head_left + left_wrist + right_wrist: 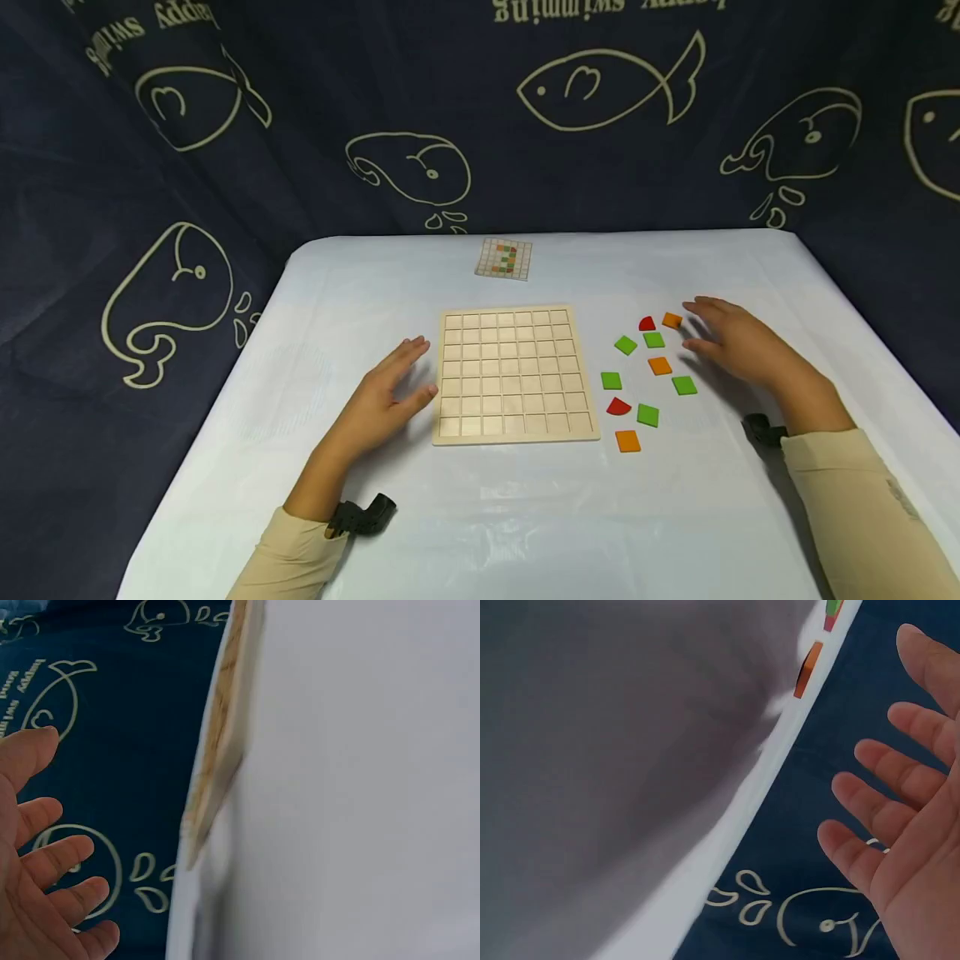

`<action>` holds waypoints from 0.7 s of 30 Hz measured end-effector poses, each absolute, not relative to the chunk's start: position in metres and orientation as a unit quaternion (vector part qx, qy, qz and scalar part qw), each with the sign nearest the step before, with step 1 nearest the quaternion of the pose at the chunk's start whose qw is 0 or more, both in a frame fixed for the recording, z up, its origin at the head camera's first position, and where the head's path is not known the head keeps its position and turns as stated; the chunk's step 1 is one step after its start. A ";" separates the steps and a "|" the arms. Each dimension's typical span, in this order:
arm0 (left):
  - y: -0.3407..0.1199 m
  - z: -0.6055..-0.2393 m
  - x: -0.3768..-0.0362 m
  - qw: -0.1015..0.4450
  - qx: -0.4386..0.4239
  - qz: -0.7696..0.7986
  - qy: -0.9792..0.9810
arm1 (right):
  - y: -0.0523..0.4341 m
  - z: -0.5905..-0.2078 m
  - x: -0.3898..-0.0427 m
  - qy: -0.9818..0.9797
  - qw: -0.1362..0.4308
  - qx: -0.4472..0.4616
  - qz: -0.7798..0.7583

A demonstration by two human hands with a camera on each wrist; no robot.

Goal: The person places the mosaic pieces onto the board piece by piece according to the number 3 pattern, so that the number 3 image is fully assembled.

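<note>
Wooden grid board (pixel 516 373) is being flanked by relaxed, empty left hand (pixel 386 398); flat square and quarter-round tiles (pixel 648 371) are being neared by spread, empty right hand (pixel 738 342).

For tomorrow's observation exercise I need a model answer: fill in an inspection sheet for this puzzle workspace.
Surface: white table cover, smooth.
Job's things: wooden grid board, all cells unfilled; loose tiles to its right, five green, three orange, two red; pattern card behind the board.
Clutter: nothing seen.
Hands: left hand open beside the board's left edge; right hand open, fingers near the orange tile.
Cables: nothing seen; black wrist mounts only.
Surroundings: dark blue whale-print cloth.
</note>
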State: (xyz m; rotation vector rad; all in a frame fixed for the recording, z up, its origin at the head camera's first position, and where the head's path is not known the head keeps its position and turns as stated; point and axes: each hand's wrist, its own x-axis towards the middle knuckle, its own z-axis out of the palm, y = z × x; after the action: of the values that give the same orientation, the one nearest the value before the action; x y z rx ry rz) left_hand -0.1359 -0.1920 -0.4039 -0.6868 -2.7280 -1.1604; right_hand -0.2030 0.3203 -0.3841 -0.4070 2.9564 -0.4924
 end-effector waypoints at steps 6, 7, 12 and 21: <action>-0.190 -0.421 -0.132 0.008 -0.210 -0.420 -0.883 | 0.324 -0.391 -0.213 0.971 0.063 -0.115 -0.201; -0.191 -0.423 -0.132 0.002 -0.211 -0.425 -0.880 | 0.324 -0.392 -0.214 0.970 0.066 -0.113 -0.203; -0.191 -0.428 -0.130 -0.029 -0.220 -0.435 -0.873 | 0.322 -0.392 -0.222 0.968 0.076 -0.106 -0.216; -0.189 -0.435 -0.133 -0.046 -0.235 -0.412 -0.879 | 0.315 -0.390 -0.233 0.961 0.089 -0.102 -0.242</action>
State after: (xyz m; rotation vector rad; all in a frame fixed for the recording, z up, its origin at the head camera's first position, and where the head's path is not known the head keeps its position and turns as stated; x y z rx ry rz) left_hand -0.1330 -0.1887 -0.4346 -0.7619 -2.8463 -1.3345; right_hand -0.2329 0.3154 -0.3897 -0.3041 2.8580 -0.7209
